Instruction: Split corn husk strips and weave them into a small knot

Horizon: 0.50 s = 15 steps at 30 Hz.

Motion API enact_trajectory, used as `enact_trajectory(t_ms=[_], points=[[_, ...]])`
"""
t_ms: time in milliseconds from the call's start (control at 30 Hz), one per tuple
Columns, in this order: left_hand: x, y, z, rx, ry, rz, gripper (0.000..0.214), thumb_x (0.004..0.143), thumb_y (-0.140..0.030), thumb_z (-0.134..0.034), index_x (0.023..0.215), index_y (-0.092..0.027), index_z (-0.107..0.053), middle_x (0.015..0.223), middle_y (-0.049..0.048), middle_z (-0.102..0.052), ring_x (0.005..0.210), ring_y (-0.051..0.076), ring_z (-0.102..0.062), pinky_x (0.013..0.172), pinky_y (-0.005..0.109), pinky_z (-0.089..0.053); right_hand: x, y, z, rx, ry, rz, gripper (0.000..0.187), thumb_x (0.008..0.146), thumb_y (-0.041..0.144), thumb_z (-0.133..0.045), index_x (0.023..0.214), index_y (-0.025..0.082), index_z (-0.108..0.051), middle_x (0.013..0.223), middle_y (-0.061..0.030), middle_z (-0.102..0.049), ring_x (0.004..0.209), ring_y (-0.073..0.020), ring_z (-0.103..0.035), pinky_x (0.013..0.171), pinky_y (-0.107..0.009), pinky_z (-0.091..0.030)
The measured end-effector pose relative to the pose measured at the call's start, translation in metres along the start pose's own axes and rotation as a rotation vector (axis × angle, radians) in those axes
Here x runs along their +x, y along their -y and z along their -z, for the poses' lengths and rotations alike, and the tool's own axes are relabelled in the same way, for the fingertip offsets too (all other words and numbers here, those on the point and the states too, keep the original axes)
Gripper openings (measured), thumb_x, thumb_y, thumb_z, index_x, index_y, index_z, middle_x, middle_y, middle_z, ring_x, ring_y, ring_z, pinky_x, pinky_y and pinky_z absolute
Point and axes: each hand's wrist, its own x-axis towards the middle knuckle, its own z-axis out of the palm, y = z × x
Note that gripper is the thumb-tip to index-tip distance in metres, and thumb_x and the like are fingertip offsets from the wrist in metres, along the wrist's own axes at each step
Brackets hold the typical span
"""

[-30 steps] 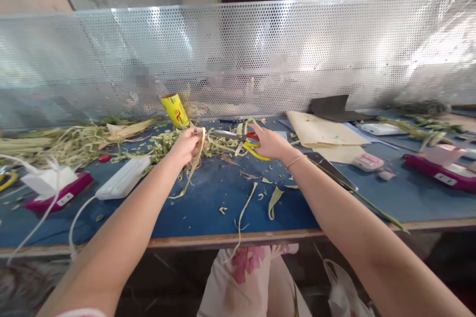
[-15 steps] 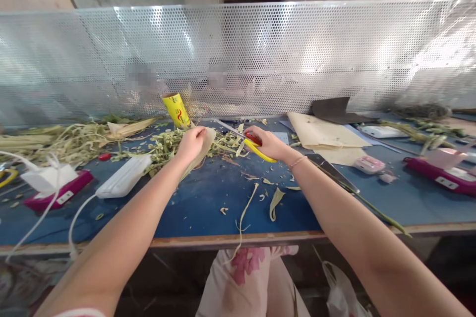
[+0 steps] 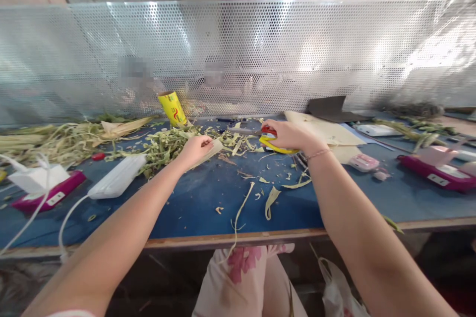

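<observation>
Left hand [image 3: 195, 149]: fingers closed, pinching a pale leaf strip [image 3: 212, 147] at its near end. The strip lies low over the blue bench [image 3: 201, 198], at the right edge of the green scrap pile [image 3: 161, 144].

Right hand [image 3: 292, 133]: curled shut around the yellow-and-red handles of the scissors [image 3: 273, 146]. Blades point left, toward the left hand, and their tips are near the leaf strip but not touching it. Can't tell how far the blades are open. Both hands sit mid-bench, a short gap between them, arms stretched out from the near edge.

Around them:
- yellow roll [image 3: 172, 108] stands tilted behind the scrap pile, against the perforated metal screen [image 3: 238, 54]
- longer husks [image 3: 67, 136] heaped far left
- white box [image 3: 117, 183] with a cable, left of the left forearm; pink case [image 3: 52, 195] further left
- brown paper [image 3: 330, 133] just behind the right hand
- loose cut strips [image 3: 269, 202] near the front edge, between the forearms
- second pink case [image 3: 439, 177] far right
</observation>
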Motion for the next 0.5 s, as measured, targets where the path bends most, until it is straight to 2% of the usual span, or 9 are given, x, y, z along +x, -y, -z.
enact_trajectory(t_ms=[133,267,367,500], points=[[-0.002,0.002,-0.008,0.062,0.041,-0.065,0.018,0.072,-0.03,-0.05,0.07,-0.018,-0.064,0.062,0.0024,-0.061,0.056,0.016,-0.053,0.056,0.025,-0.036,0.001,-0.01,-0.002,-0.011,-0.129,-0.258,0.04,0.075,0.034,-0.05,0.11,0.015,-0.049,0.097,-0.013,-0.063,0.08,-0.0234,-0.058,0.063,-0.029,-0.04],[-0.002,0.005,-0.012,0.057,0.059,-0.083,0.019,0.071,-0.032,-0.049,0.07,-0.019,-0.064,0.059,0.0019,-0.06,0.052,0.016,-0.05,0.054,0.025,-0.035,0.011,-0.02,-0.02,0.121,-0.233,-0.37,0.041,0.069,0.014,-0.049,0.11,0.014,-0.046,0.102,-0.0134,-0.061,0.091,-0.0227,-0.058,0.071,-0.028,-0.042],[-0.002,0.006,-0.012,0.052,0.06,-0.09,0.019,0.07,-0.032,-0.049,0.069,-0.02,-0.063,0.058,0.0021,-0.06,0.052,0.016,-0.05,0.054,0.025,-0.035,0.017,-0.028,-0.035,0.14,-0.215,-0.431,0.044,0.067,0.014,-0.051,0.111,0.013,-0.043,0.103,-0.0143,-0.061,0.092,-0.0242,-0.058,0.074,-0.03,-0.043],[-0.003,0.004,-0.011,0.073,0.074,-0.097,0.019,0.07,-0.032,-0.048,0.068,-0.02,-0.063,0.057,0.0021,-0.06,0.051,0.015,-0.049,0.052,0.024,-0.034,0.02,-0.031,-0.049,0.095,-0.192,-0.479,0.043,0.066,0.018,-0.055,0.107,0.013,-0.044,0.1,-0.0155,-0.062,0.089,-0.026,-0.059,0.069,-0.03,-0.043]])
